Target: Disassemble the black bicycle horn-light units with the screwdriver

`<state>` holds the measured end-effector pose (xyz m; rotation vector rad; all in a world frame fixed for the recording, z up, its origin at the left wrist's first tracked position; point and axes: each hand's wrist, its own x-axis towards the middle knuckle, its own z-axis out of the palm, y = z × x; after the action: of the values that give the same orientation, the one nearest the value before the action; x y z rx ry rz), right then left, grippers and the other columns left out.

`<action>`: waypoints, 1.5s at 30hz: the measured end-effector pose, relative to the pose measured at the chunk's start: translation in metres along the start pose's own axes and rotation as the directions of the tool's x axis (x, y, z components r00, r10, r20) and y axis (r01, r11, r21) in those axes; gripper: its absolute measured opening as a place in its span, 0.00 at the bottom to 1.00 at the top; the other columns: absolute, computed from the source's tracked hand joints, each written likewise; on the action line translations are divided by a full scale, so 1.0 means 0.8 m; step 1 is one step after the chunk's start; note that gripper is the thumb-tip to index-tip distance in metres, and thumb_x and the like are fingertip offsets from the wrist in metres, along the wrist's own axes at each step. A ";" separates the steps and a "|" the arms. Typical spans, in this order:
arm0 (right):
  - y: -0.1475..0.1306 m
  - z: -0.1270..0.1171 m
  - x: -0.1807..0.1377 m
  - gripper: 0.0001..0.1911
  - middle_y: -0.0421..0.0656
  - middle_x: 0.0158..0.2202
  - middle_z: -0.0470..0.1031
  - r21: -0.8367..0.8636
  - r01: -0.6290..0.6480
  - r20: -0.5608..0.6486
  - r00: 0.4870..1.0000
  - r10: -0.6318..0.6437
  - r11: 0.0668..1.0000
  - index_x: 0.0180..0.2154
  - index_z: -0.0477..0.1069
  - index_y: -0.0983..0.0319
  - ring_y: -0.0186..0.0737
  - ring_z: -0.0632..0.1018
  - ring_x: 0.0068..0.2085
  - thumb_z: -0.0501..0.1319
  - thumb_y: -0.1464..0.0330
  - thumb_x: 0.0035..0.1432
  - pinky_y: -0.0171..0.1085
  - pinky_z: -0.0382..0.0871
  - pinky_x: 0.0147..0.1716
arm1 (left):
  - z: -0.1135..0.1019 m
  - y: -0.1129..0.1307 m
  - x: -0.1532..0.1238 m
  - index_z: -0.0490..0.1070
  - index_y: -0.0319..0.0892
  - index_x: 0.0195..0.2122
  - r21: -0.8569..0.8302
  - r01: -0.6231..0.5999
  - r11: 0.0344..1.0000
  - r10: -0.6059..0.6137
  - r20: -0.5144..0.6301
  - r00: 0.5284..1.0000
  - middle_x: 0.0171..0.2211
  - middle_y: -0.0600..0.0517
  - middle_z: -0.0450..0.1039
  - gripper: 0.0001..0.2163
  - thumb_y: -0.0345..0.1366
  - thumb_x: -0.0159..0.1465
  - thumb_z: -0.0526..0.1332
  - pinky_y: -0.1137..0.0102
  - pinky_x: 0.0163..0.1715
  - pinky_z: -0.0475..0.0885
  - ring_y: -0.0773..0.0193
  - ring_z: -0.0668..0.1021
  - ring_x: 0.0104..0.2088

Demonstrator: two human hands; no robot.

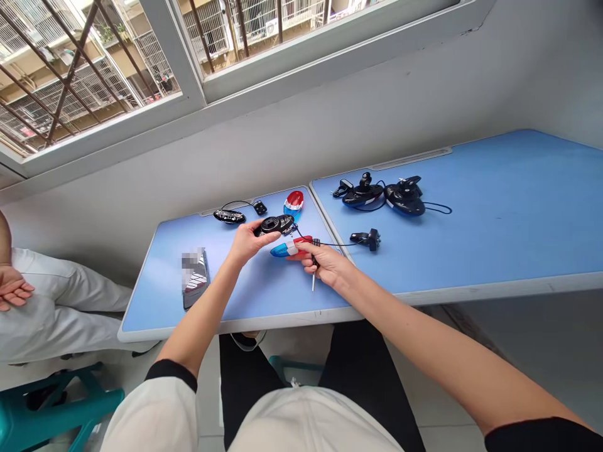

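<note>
Housing (281,223), black, held over the table (254,282) between your left hand's (246,243) thumb and fingers. Your right hand (328,263) grips the screwdriver (313,280); whether it also pinches the red-white-blue lens cover (281,250) is hard to tell. Steady the housing; leave the thin cable (336,244) slack.

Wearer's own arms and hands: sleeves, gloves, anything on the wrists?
Bare left hand and bare right hand: no gloves, watch or wristbands. The short white fabric left sleeve has a black cuff; on the right, only a black fabric edge shows.
</note>
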<state>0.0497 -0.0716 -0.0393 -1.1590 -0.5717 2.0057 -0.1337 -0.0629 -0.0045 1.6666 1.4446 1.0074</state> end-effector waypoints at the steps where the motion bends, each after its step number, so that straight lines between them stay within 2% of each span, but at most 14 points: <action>1: -0.001 0.003 0.001 0.02 0.50 0.22 0.76 -0.009 -0.003 -0.015 1.000 0.003 1.000 0.31 0.69 0.66 0.22 0.58 0.14 0.62 0.74 0.55 0.23 0.49 0.10 | -0.001 -0.001 0.001 0.77 0.37 0.38 0.002 -0.013 1.000 0.013 -0.011 1.000 0.29 0.54 0.74 0.17 0.43 0.50 0.67 0.72 0.34 0.66 0.65 0.72 0.31; 9: -0.007 0.032 0.030 0.03 0.44 0.17 0.73 -0.035 0.026 -0.065 0.997 -0.029 0.999 0.31 0.66 0.65 0.25 0.63 0.14 0.59 0.75 0.58 0.24 0.55 0.11 | -0.009 -0.009 -0.001 0.76 0.38 0.36 -0.021 -0.045 0.999 0.043 -0.086 0.995 0.26 0.55 0.71 0.15 0.42 0.50 0.67 0.74 0.30 0.64 0.68 0.70 0.28; 16: -0.013 0.043 0.042 0.07 0.40 0.18 0.71 -0.007 0.068 -0.070 0.995 -0.069 0.998 0.31 0.65 0.63 0.24 0.62 0.14 0.58 0.80 0.55 0.23 0.51 0.11 | -0.012 -0.019 -0.008 0.76 0.39 0.38 -0.052 -0.058 0.997 0.052 -0.101 0.993 0.28 0.55 0.71 0.16 0.41 0.49 0.68 0.74 0.31 0.65 0.67 0.70 0.30; 22: -0.016 0.023 0.037 0.07 0.43 0.19 0.71 0.025 0.075 -0.085 0.994 -0.072 0.997 0.31 0.66 0.65 0.23 0.58 0.14 0.53 0.80 0.56 0.23 0.47 0.11 | -0.006 -0.040 -0.019 0.76 0.39 0.41 -0.052 -0.048 0.997 0.044 -0.080 0.996 0.29 0.54 0.73 0.19 0.42 0.48 0.69 0.73 0.34 0.66 0.65 0.72 0.32; 26: -0.018 0.002 0.029 0.08 0.42 0.16 0.69 0.022 0.085 -0.138 0.987 -0.081 0.996 0.28 0.65 0.65 0.23 0.58 0.14 0.52 0.81 0.53 0.23 0.45 0.10 | 0.000 -0.053 -0.027 0.75 0.40 0.42 -0.025 -0.081 0.996 0.081 0.003 0.997 0.33 0.52 0.74 0.21 0.42 0.48 0.70 0.70 0.38 0.68 0.61 0.74 0.36; 30: -0.025 -0.006 0.031 0.08 0.41 0.15 0.67 0.008 0.104 -0.185 0.978 -0.100 0.995 0.27 0.64 0.65 0.23 0.57 0.13 0.53 0.82 0.53 0.23 0.44 0.10 | 0.007 -0.060 -0.029 0.75 0.40 0.43 0.060 -0.118 0.991 0.112 0.093 0.989 0.35 0.51 0.74 0.21 0.43 0.49 0.69 0.69 0.40 0.68 0.61 0.74 0.37; 36: -0.033 -0.005 0.041 0.11 0.39 0.18 0.70 0.020 0.129 -0.207 0.971 -0.123 0.991 0.33 0.61 0.61 0.23 0.57 0.13 0.53 0.83 0.53 0.23 0.44 0.10 | 0.012 -0.064 -0.029 0.75 0.42 0.43 0.212 -0.143 0.967 0.125 0.097 0.987 0.34 0.52 0.71 0.20 0.41 0.49 0.70 0.68 0.40 0.68 0.61 0.73 0.36; 40: -0.029 -0.007 0.036 0.17 0.38 0.22 0.73 0.052 0.168 -0.221 0.963 -0.153 0.984 0.40 0.57 0.58 0.24 0.59 0.14 0.55 0.83 0.54 0.22 0.46 0.11 | 0.011 -0.068 -0.029 0.74 0.42 0.44 0.190 -0.126 0.974 0.110 0.093 0.990 0.36 0.51 0.73 0.21 0.40 0.50 0.70 0.67 0.42 0.68 0.60 0.74 0.38; 45: -0.018 -0.013 0.020 0.16 0.38 0.23 0.73 0.084 0.213 -0.269 0.946 -0.183 0.973 0.39 0.56 0.58 0.24 0.58 0.15 0.55 0.82 0.55 0.21 0.47 0.11 | 0.009 -0.071 -0.029 0.73 0.42 0.44 0.108 -0.107 0.988 0.096 0.100 0.990 0.39 0.51 0.74 0.21 0.41 0.49 0.70 0.66 0.45 0.67 0.58 0.74 0.41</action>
<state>0.0587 -0.0499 -0.0437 -1.2202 -0.4181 1.6610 -0.1545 -0.0783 -0.0603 1.8606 1.3889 0.9023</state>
